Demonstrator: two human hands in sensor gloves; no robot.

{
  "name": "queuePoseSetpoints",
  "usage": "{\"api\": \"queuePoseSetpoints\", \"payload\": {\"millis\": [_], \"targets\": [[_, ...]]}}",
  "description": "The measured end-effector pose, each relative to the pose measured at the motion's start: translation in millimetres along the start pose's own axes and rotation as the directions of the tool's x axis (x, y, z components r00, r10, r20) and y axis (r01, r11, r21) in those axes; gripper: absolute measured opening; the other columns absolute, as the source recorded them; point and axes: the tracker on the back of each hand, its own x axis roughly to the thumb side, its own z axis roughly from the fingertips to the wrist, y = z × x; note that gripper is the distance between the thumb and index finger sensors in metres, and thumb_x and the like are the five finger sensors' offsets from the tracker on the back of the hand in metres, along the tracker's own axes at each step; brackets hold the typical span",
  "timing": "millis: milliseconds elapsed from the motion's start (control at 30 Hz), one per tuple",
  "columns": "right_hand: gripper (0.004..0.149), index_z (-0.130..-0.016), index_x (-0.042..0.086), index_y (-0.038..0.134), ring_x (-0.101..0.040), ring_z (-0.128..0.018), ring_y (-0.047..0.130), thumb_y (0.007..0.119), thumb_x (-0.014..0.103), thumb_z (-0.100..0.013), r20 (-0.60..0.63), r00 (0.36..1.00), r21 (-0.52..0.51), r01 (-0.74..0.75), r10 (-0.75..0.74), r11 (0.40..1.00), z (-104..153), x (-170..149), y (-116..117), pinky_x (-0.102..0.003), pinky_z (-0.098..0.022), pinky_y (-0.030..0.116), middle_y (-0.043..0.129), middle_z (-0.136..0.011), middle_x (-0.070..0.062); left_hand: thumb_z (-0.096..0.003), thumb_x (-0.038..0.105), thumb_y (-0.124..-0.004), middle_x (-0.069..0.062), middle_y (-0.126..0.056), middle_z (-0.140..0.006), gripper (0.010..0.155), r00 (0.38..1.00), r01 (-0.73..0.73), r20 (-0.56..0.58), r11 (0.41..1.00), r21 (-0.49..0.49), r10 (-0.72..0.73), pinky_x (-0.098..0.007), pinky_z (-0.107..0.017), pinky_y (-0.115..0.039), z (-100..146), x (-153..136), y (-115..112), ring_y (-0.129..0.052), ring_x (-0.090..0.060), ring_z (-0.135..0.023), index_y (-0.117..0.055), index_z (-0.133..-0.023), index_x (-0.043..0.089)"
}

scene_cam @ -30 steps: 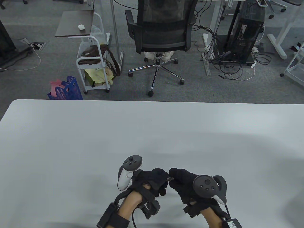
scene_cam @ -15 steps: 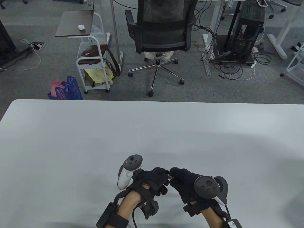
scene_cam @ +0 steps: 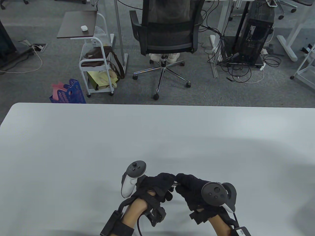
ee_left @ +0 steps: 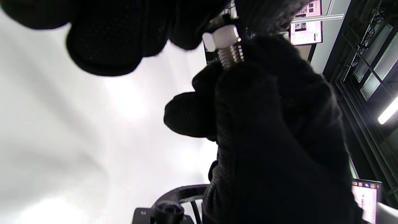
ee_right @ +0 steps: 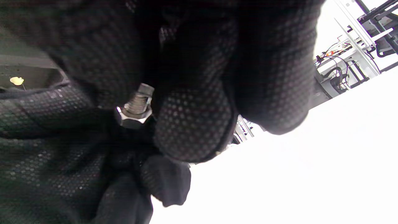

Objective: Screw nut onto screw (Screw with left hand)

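Currently my left hand (scene_cam: 157, 185) pinches the nut (ee_left: 222, 37), already on the screw (ee_left: 230, 55) gripped by my right hand (scene_cam: 190, 188), low over the table's (scene_cam: 73, 147) near edge. Risk: cross-threading if the nut tilts; slipping gloves would drop it.

One nut (ee_left: 221, 37), one screw (ee_left: 230, 56), two hands: left (scene_cam: 157, 185), right (scene_cam: 190, 188).

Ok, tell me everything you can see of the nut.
The nut is a small hex piece, pale and overexposed in the left wrist view, metallic grey in the right wrist view. It sits threaded on the screw, bare threads showing beside it. The left hand pinches it; the right hand holds the screw, above the table.
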Motion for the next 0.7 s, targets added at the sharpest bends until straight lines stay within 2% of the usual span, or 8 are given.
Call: {"api": "queuePoseSetpoints", "payload": {"millis": [67,200,267,333,433,500,633,700], "targets": [[0.047,-0.074,0.022,0.087,-0.011,-0.032,0.118,0.095,0.038,-0.031,0.001,1.0,0.007,-0.01,0.01,1.0,-0.2,0.0,0.6,-0.037,-0.033,0.103,0.104,-0.064,-0.001,-0.0448,0.039,-0.069,-0.031,-0.083,-0.077,0.057,1.0,0.001,0.0,1.0,-0.028,-0.001,-0.056,-0.035,-0.075,-0.7,1.2,-0.9,-0.093,-0.045,-0.046,-0.078,-0.086,0.0],[0.047,-0.074,0.022,0.087,-0.01,-0.031,0.117,0.095,0.038,-0.031,0.006,1.0,0.01,-0.01,0.01,1.0,-0.1,1.0,0.6,-0.037,-0.033,0.103,0.103,-0.063,-0.001,-0.0454,0.034,-0.068,-0.029,-0.075,-0.083,0.055,1.0,0.007,0.013,0.996,-0.086,-0.006,-0.055,-0.039,-0.073,-1.4,4.5,-2.9,-0.089,-0.043,-0.052,-0.067,-0.091,0.002],[0.047,-0.074,0.022,0.087,-0.01,-0.031,0.117,0.095,0.038,-0.031,0.003,1.0,-0.002,-0.007,0.007,1.0,-0.2,0.5,-0.3,-0.037,-0.033,0.103,0.103,-0.063,-0.001,-0.0458,0.035,-0.067,-0.03,-0.072,-0.086,0.059,1.0,-0.011,0.01,0.996,-0.09,0.012,-0.055,-0.04,-0.072,-0.8,3.2,-2.5,-0.088,-0.044,-0.054,-0.062,-0.096,0.003],[0.047,-0.074,0.022,0.087,-0.01,-0.031,0.117,0.095,0.038,-0.031,-0.002,1.0,-0.004,0.0,0.0,1.0,-0.2,-0.3,-0.5,-0.037,-0.033,0.103,0.104,-0.063,-0.001,-0.0454,0.042,-0.067,-0.032,-0.072,-0.087,0.067,1.0,-0.014,0.003,0.999,-0.045,0.014,-0.056,-0.04,-0.072,0.2,1.3,-1.6,-0.089,-0.045,-0.054,-0.06,-0.099,0.002],[0.047,-0.074,0.022,0.087,-0.011,-0.032,0.117,0.095,0.038,-0.031,-0.006,1.0,0.001,-0.001,0.001,1.0,-0.2,-0.5,0.2,-0.037,-0.033,0.103,0.103,-0.064,-0.001,-0.0447,0.04,-0.068,-0.033,-0.082,-0.078,0.059,1.0,0.013,-0.005,1.0,-0.019,-0.013,-0.057,-0.036,-0.074,-0.4,1.3,-1.7,-0.092,-0.047,-0.047,-0.077,-0.087,0.0],[0.047,-0.075,0.022,0.086,-0.01,-0.033,0.117,0.095,0.038,-0.031,-0.005,1.0,0.005,0.002,-0.002,1.0,0.0,-0.1,0.7,-0.037,-0.034,0.103,0.103,-0.064,0.0,-0.0449,0.037,-0.069,-0.032,-0.082,-0.077,0.057,1.0,0.019,0.004,0.999,-0.026,-0.019,-0.057,-0.035,-0.074,-0.6,3.4,-2.9,-0.092,-0.045,-0.046,-0.077,-0.086,0.0],[0.047,-0.074,0.022,0.086,-0.01,-0.032,0.117,0.095,0.038,-0.031,-0.003,1.0,-0.004,0.009,-0.009,1.0,-0.2,0.0,-0.7,-0.038,-0.034,0.102,0.103,-0.064,-0.001,-0.0455,0.034,-0.068,-0.03,-0.075,-0.083,0.056,1.0,-0.003,0.019,0.997,-0.078,0.004,-0.055,-0.039,-0.073,-0.7,5.7,-3.6,-0.089,-0.044,-0.052,-0.067,-0.092,0.002],[0.047,-0.074,0.022,0.086,-0.01,-0.032,0.117,0.095,0.038,-0.031,-0.005,1.0,-0.004,0.006,-0.006,1.0,-0.4,-0.6,-0.9,-0.038,-0.034,0.102,0.103,-0.064,-0.001,-0.0457,0.039,-0.067,-0.031,-0.072,-0.086,0.064,1.0,-0.016,0.013,0.999,-0.052,0.017,-0.055,-0.04,-0.072,0.4,3.5,-2.9,-0.089,-0.044,-0.054,-0.06,-0.099,0.003]]}}
